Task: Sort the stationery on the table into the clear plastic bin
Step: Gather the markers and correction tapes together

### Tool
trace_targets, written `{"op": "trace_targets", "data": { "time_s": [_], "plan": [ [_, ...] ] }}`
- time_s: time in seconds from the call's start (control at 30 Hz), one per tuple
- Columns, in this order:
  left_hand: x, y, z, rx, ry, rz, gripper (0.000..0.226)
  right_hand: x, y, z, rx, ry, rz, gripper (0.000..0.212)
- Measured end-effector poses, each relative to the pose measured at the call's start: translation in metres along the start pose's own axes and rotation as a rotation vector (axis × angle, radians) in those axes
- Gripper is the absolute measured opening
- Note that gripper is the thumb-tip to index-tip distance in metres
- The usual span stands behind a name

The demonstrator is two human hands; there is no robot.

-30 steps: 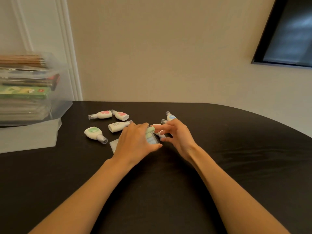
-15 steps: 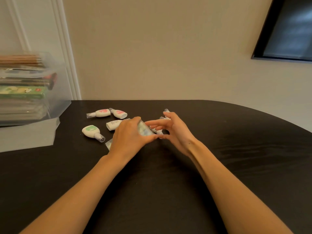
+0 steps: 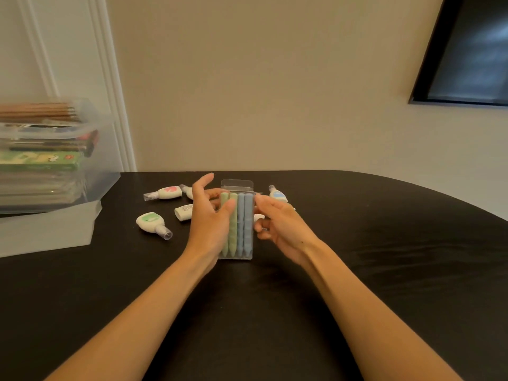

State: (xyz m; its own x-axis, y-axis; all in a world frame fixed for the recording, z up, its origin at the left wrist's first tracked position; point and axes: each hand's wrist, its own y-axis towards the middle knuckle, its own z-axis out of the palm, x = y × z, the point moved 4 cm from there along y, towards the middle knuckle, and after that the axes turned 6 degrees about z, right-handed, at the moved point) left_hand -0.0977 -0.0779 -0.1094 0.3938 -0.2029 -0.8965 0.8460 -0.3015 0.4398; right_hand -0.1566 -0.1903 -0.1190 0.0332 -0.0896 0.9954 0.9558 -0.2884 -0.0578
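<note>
Pen pack (image 3: 237,225) risk: slick clear case could slip from light pinch during carry to clear plastic bin (image 3: 93,138) (well left of grip). Left hand (image 3: 209,224) pinched pack, thumb on front, fingers behind. Right hand (image 3: 280,226) sat at pack's right edge, hold unclear. Pack stood upright between hands.

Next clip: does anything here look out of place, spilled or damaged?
Nothing stands out. The pen pack is held upright between the left hand and right hand. The correction tapes lie scattered at mixed angles on the table, simply unsorted.
</note>
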Motion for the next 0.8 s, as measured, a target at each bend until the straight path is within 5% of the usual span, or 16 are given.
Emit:
{"op": "trace_targets", "data": {
  "time_s": [0.2, 0.33, 0.53, 0.8],
  "plan": [
    [0.006, -0.003, 0.0, -0.065, 0.005, -0.084, 0.043, 0.007, -0.001, -0.005, -0.091, 0.067, -0.055, 0.033],
    [0.008, -0.004, 0.001, -0.066, 0.081, -0.045, 0.032, 0.009, 0.0, -0.005, -0.096, 0.166, -0.076, 0.06],
    [-0.005, -0.013, 0.003, -0.069, 0.104, 0.168, 0.032, 0.015, -0.003, -0.002, -0.159, 0.071, -0.175, 0.025],
    [-0.006, -0.011, 0.004, 0.01, 0.204, 0.289, 0.019, 0.02, -0.006, -0.002, -0.247, 0.048, -0.28, 0.021]
  ]
}}
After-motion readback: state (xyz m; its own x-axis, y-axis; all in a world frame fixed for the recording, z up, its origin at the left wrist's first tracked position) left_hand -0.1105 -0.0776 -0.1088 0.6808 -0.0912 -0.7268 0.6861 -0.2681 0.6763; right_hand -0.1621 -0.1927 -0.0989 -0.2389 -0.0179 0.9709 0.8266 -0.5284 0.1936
